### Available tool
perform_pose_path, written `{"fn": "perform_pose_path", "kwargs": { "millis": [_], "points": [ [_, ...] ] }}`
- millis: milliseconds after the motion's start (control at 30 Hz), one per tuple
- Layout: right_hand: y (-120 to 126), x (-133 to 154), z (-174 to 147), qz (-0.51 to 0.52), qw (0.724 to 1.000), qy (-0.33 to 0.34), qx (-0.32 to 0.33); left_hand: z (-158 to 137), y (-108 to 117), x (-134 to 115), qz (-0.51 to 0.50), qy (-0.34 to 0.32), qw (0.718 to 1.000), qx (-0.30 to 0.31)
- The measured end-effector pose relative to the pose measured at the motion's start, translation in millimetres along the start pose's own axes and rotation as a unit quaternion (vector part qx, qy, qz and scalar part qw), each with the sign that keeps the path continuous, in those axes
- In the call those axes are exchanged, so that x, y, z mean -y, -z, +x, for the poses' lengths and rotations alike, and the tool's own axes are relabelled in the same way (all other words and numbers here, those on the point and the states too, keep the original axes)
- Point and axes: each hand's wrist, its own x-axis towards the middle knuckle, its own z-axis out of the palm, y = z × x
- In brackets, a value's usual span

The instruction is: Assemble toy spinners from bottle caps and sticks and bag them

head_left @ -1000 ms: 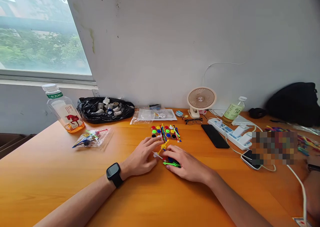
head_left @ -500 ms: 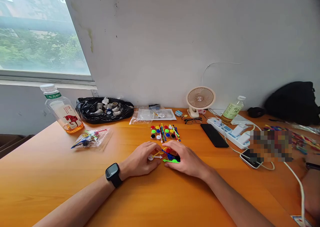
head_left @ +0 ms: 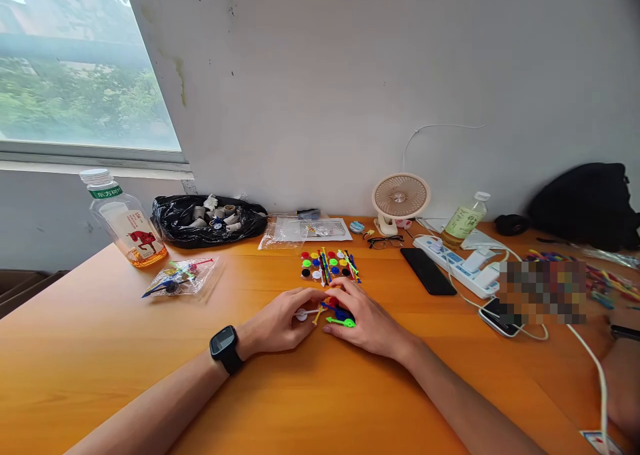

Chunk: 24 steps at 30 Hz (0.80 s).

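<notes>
My left hand (head_left: pixel 286 320), with a black watch (head_left: pixel 225 348) on its wrist, curves on the table around a white plastic arrow spinner (head_left: pixel 303 314); thumb and fingers are apart. A yellow arrow spinner (head_left: pixel 319 315) lies between the two hands. My right hand (head_left: pixel 367 320) arches over a green arrow spinner (head_left: pixel 343 321) and a blue arrow spinner (head_left: pixel 342 313), its thumb apart from the fingers. A red piece (head_left: pixel 333 301) shows beneath its index finger. The fingertips nearly meet and partly hide the pieces. Just beyond lie rows of coloured discs (head_left: pixel 316 263) and arrows (head_left: pixel 353 266).
A clear bag of spinners (head_left: pixel 183 278) and a bottle (head_left: pixel 131 231) stand left. Behind are a black bag (head_left: pixel 165 218), plastic sheets (head_left: pixel 285 231), glasses (head_left: pixel 385 242) and a fan (head_left: pixel 400 198). On the right lie a phone (head_left: pixel 427 271), a power strip (head_left: pixel 457 268) and cables.
My hands have drawn slightly closer, the right moving left. The yellow spinner has turned to point nearer me, and the white and green pieces have shifted a little.
</notes>
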Motion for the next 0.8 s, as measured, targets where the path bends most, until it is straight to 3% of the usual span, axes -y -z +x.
{"fn": "perform_pose_path", "kwargs": {
  "millis": [267,500,800],
  "points": [
    [-17,-2,5,-0.049,0.998,0.004,-0.044,2,-1,1,-0.032,0.002,0.999,-0.004],
    [-7,-7,2,-0.044,0.998,0.044,-0.013,3,3,-2,-0.044,0.009,0.999,0.016],
    [-9,-6,2,-0.007,0.999,0.034,-0.002,2,-3,7,-0.011,-0.001,1.0,-0.016]
  ]
}}
